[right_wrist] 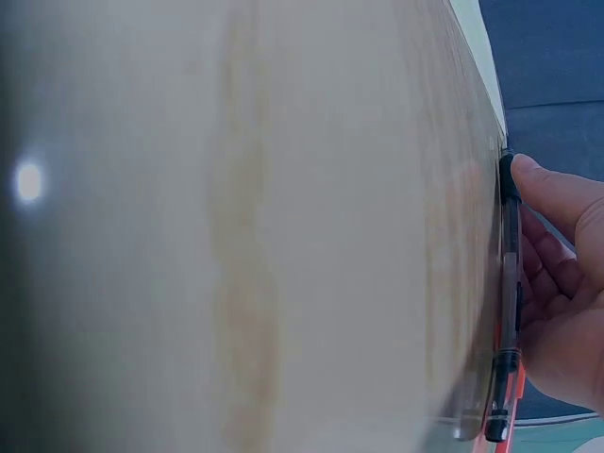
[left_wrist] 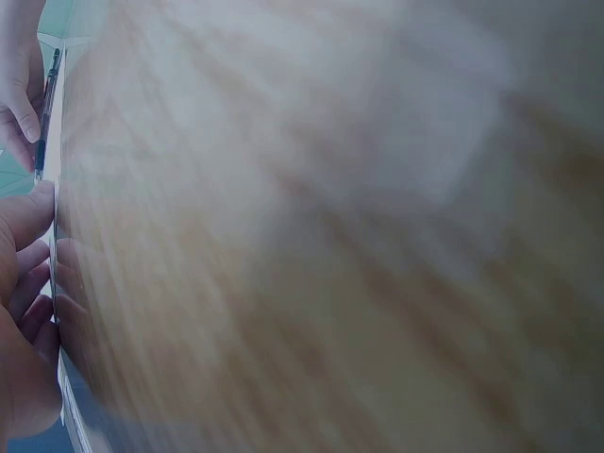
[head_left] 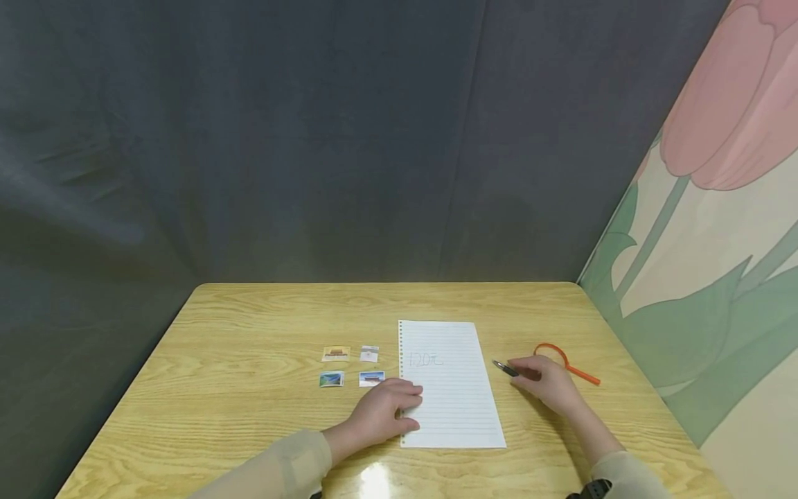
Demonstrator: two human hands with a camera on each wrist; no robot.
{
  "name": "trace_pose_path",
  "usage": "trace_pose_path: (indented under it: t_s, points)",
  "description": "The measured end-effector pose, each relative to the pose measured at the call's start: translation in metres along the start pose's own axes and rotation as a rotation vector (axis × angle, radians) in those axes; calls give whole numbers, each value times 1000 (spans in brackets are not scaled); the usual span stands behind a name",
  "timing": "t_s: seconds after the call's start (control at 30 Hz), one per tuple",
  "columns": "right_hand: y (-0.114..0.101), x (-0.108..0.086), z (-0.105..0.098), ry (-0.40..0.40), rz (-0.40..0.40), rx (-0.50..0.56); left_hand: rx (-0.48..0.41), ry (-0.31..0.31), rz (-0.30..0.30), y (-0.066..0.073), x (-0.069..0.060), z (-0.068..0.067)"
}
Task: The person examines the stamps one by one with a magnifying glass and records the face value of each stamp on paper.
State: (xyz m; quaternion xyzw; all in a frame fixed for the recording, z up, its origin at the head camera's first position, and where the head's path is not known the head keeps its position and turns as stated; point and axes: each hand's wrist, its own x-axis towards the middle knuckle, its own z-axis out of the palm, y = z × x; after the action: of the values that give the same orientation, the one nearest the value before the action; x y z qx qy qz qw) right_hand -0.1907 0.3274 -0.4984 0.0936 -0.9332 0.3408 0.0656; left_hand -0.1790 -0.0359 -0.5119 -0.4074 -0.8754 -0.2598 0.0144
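A lined sheet of loose-leaf paper lies on the table, with "1.20元" handwritten near its upper left. My left hand rests on the sheet's left edge, fingers loosely bent and holding nothing. Beside the sheet's right edge, my right hand pinches a black pen low over the table, its tip pointing left and away. In the right wrist view the thumb presses on the dark grip end of the pen. Just beyond the left hand's fingers is a blue-and-red stamp.
Several more stamps lie left of the sheet: a yellowish one, a grey one and a blue-green one. An orange magnifying glass lies beyond the right hand. A dark curtain hangs behind the wooden table.
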Motion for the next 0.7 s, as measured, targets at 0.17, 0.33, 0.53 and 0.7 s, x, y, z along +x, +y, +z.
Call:
trace_pose_path:
  t_s: [0.17,0.33,0.53,0.7]
  points:
    - [1,-1,2,10,11,4,-4,6,16,0,1,0]
    - [4,-1,5,19,19,-5,5,20,41,-2,1,1]
    - [6,0,8,29,-16,-37,9,37,60,-3,1,2]
    - [7,0,9,28,-21,-43,-1,36,58,-2,1,1]
